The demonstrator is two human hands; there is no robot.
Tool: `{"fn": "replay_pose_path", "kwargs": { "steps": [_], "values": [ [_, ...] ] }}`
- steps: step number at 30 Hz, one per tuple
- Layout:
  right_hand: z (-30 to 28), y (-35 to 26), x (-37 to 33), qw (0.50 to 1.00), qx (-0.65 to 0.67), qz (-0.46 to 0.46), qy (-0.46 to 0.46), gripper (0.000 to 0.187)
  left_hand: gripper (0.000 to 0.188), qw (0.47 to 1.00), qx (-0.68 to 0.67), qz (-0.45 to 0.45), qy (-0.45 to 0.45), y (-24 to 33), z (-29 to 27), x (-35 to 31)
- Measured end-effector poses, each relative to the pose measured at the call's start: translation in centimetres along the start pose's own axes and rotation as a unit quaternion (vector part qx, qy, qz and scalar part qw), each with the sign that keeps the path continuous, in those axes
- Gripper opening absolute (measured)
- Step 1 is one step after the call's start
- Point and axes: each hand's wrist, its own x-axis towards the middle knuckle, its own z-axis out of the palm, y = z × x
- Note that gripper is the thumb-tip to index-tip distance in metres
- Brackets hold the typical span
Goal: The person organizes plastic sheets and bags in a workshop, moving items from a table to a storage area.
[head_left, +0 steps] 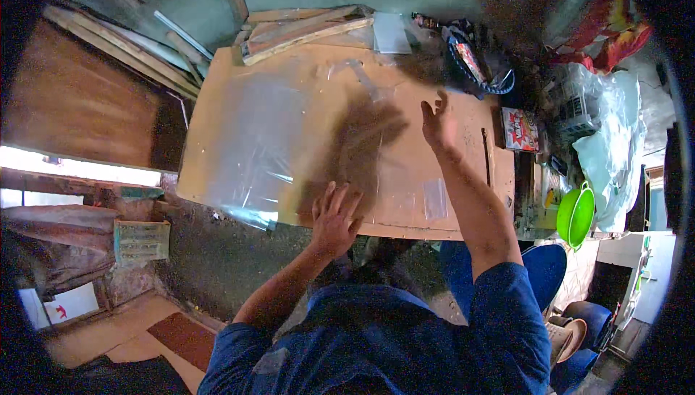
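Observation:
My left hand (335, 219) rests with spread fingers at the near edge of a tan board-topped table (405, 156). My right hand (439, 124) is raised over the right half of the table, fingers apart and nothing between them. To the left of my hands lies a wide transparent plastic sheet (253, 127), its near end shiny and hanging slightly over the edge. A small transparent plastic bag (434, 200) lies flat by my right forearm. Farther back is a thin strip of transparent plastic (358, 73). Shadows of my arm and body fall across the middle.
Wooden frame pieces (308, 35) and a pale flat panel (392, 33) line the table's back. A black basket-like thing (463, 58) stands back right, near a printed box (520, 129). A green basin (576, 214) hangs at the right; a blue round seat (544, 272) is below.

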Motion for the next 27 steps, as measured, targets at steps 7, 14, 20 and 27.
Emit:
{"fn": "replay_pose_path", "kwargs": {
  "steps": [7, 14, 20, 27],
  "values": [
    [-9.1, -8.4, -13.2, 0.948, -0.090, -0.123, -0.278, 0.052, 0.075, 0.988, 0.082, -0.017, -0.128, 0.6, 0.3, 0.2],
    [-12.3, -7.2, -23.5, 0.902, -0.166, -0.125, -0.379, 0.070, 0.071, 0.993, 0.084, 0.011, -0.087, 0.1, -0.3, -2.0],
    [-12.4, -6.6, -24.5, 0.895, -0.178, -0.125, -0.389, 0.075, 0.073, 0.988, 0.104, -0.010, -0.114, 0.4, -0.2, -2.5],
    [-12.3, -6.8, -23.7, 0.911, -0.155, -0.112, -0.366, 0.072, 0.075, 0.991, 0.111, -0.029, -0.068, 0.6, 0.4, -2.1]
  ]
}}
